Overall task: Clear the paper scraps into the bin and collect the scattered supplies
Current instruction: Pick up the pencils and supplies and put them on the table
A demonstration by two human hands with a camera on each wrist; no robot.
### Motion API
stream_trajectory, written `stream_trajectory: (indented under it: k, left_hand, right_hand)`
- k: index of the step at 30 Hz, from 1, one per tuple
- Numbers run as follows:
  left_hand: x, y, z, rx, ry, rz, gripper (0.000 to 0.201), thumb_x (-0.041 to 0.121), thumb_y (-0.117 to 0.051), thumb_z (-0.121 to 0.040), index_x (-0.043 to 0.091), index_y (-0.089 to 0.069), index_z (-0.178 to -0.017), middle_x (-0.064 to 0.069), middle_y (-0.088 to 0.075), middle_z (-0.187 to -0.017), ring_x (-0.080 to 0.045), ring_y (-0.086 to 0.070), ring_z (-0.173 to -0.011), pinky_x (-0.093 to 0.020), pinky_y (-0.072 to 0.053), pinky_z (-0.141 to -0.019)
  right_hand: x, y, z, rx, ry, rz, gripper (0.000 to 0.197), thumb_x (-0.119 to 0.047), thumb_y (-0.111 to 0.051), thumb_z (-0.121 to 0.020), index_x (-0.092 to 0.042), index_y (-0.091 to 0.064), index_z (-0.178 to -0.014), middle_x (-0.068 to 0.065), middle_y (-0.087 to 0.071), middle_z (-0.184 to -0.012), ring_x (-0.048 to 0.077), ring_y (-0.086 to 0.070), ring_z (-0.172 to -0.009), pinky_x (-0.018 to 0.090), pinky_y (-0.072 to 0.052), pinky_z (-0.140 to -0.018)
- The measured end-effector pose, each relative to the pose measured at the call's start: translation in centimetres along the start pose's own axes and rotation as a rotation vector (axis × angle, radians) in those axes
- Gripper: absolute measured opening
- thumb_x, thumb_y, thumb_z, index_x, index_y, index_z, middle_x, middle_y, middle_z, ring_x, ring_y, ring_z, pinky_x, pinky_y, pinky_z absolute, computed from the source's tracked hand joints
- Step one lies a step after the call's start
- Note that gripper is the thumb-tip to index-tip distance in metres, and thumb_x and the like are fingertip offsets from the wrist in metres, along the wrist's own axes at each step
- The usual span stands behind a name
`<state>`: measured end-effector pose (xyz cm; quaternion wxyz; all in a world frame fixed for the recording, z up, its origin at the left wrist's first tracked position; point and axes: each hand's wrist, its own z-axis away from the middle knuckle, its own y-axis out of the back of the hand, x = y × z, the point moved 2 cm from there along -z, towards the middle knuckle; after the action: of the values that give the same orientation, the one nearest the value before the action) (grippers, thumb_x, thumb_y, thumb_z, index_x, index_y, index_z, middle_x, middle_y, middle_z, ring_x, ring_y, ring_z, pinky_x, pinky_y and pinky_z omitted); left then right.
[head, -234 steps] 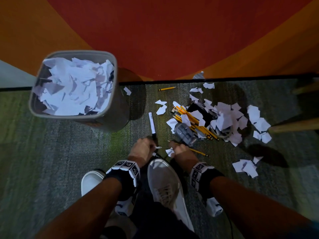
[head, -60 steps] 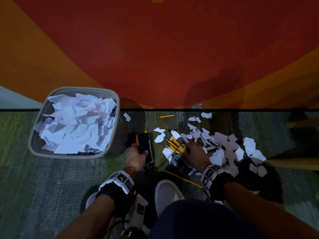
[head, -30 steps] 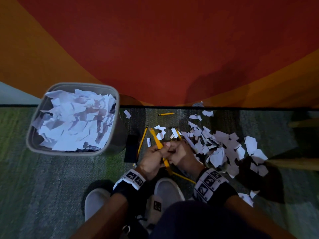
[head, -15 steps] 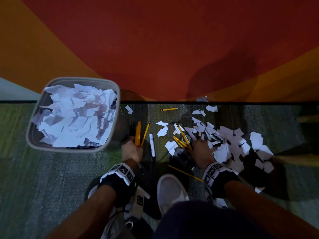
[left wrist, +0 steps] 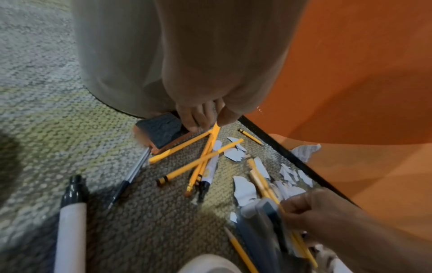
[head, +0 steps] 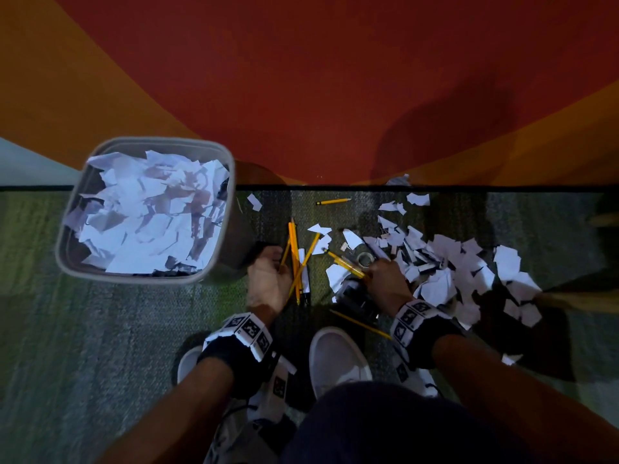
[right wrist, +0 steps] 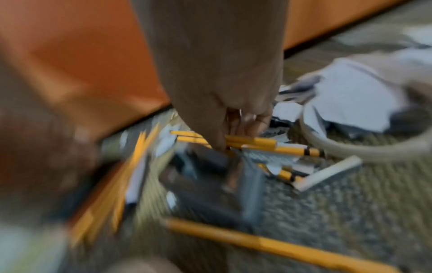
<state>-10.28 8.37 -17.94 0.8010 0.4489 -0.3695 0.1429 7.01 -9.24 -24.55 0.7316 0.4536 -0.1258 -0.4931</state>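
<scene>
The grey bin at the left is heaped with white paper scraps. More scraps cover the carpet at the right. My left hand sits by the bin's base. Its fingertips pinch the ends of yellow pencils, which fan out over a white marker. My right hand grips a few yellow pencils at the edge of the scrap pile, above a dark stapler-like object. The right wrist view is blurred, with fingers curled over the pencils.
A black block lies against the bin. A pen and a second white marker lie nearer me. A tape roll sits by the scraps, one pencil near the wall, another by my shoe.
My left hand has lowered its pencils from upright to the carpet, where they fan out beside the marker. My right hand has stayed at the pile with pencils in its grip.
</scene>
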Motion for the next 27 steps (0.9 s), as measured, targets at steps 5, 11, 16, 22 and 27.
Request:
stream_trajectory:
  k: [5, 11, 16, 22, 27]
  left_hand:
    - [0.1, -1.6, 0.8, -0.171, -0.033, 0.183, 0.025, -0.006, -0.063, -0.085, 0.018, -0.070, -0.085, -0.001, -0.072, -0.088, -0.016, -0.067, -0.085, -0.028, -0.054, -0.082]
    - [2.5, -4.4, 3.4, -0.590, 0.272, 0.640, 0.028, 0.024, -0.065, -0.096, 0.006, -0.067, -0.117, -0.005, -0.072, -0.108, -0.013, -0.066, -0.094, -0.028, -0.057, -0.074]
    - [2.6, -3.8, 2.3, -0.356, 0.319, 0.823, 0.019, 0.019, -0.055, -0.101, 0.007, -0.069, -0.095, -0.003, -0.073, -0.081, -0.013, -0.066, -0.067, -0.024, -0.053, -0.059]
    - [0.0, -1.1, -1.2, -0.234, 0.238, 0.325, 0.006, 0.010, -0.059, -0.095, 0.010, -0.065, -0.094, -0.011, -0.073, -0.084, -0.024, -0.072, -0.070, -0.038, -0.060, -0.070]
    - [-1.1, 0.4, -1.8, -0.170, 0.188, -0.091, 0.015, 0.015, -0.068, -0.081, 0.017, -0.066, -0.095, -0.016, -0.072, -0.101, -0.035, -0.069, -0.095, -0.043, -0.055, -0.088]
  right_hand:
    - [0.0, 3.1, 2.5, 0.042, -0.010, -0.184, 0.028, -0.014, -0.065, -0.088, -0.010, -0.059, -0.061, 0.012, -0.056, -0.063, 0.029, -0.059, -0.066, 0.029, -0.040, -0.057]
    - [-6.1, 5.4, 5.0, 0.046, 0.196, -0.540, 0.026, -0.038, -0.054, -0.074, -0.021, -0.053, -0.055, -0.003, -0.052, -0.053, 0.012, -0.052, -0.053, 0.027, -0.038, -0.051]
    - [-9.5, 4.1, 5.2, -0.095, 0.275, -0.694, 0.026, -0.019, -0.066, -0.083, 0.006, -0.064, -0.076, 0.020, -0.071, -0.080, 0.031, -0.069, -0.076, 0.046, -0.056, -0.068]
    - [-3.2, 5.4, 3.8, -0.082, 0.187, -0.234, 0.042, -0.048, -0.062, -0.066, -0.010, -0.049, -0.054, 0.006, -0.051, -0.058, 0.020, -0.055, -0.058, 0.031, -0.039, -0.059]
    - [-2.2, 1.8, 6.0, -0.083, 0.254, -0.027, 0.063, -0.052, -0.074, -0.066, -0.018, -0.061, -0.117, 0.007, -0.059, -0.117, 0.029, -0.052, -0.113, 0.039, -0.047, -0.091]
